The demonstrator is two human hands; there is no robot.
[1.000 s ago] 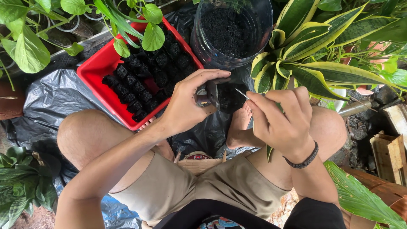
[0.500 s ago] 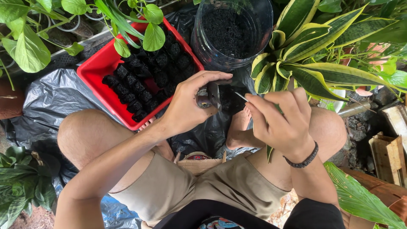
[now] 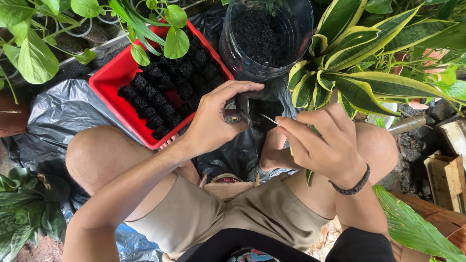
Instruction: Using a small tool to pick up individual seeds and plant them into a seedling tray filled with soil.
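Observation:
My left hand (image 3: 213, 119) grips a small black seedling bag (image 3: 256, 110) filled with dark soil, held above the black plastic sheet (image 3: 58, 111). My right hand (image 3: 320, 143) pinches a thin pale stick (image 3: 268, 119) whose tip points into the bag's open top. A dark bead bracelet (image 3: 353, 185) sits on my right wrist. Both hands hover between my bare knees, just in front of a red tray (image 3: 109, 80) packed with several filled black bags.
A clear round container of dark soil (image 3: 264, 34) stands behind the hands. A yellow-edged striped plant (image 3: 359, 63) crowds the right, leafy green plants (image 3: 34, 53) the left. My bare foot (image 3: 274, 143) rests on the sheet. Wooden scraps (image 3: 444, 177) lie far right.
My right hand has shifted left and slightly down, bringing the stick's tip nearer the bag's opening. The left hand has kept the bag almost still.

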